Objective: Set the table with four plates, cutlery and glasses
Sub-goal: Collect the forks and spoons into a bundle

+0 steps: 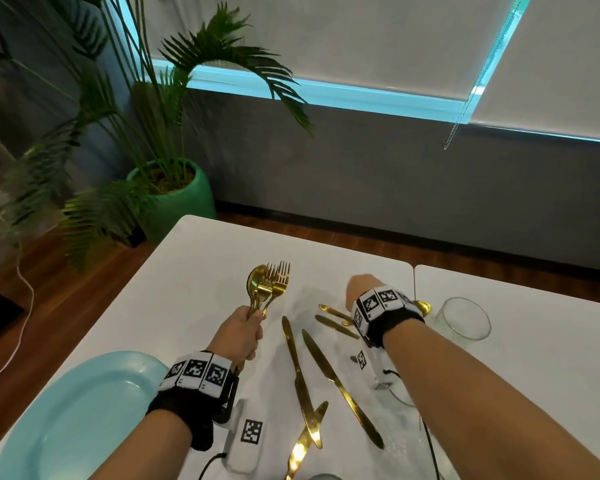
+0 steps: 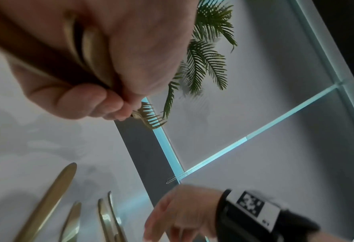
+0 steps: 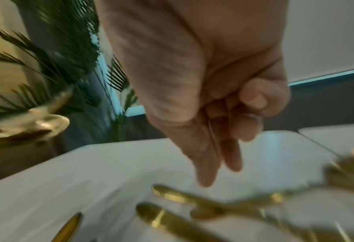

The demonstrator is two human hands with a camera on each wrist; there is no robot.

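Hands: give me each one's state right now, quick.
Left hand: grips a bundle of gold forks and spoons.
Right hand: open, holds nothing, fingers extended over the gold cutlery on the table.

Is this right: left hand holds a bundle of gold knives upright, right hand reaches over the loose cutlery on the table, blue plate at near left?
One thing is off. The left hand grips a bundle of gold forks and spoons, not knives; the head view shows tines and a spoon bowl. The knives lie on the table. The right hand over the loose cutlery and the blue plate are right.
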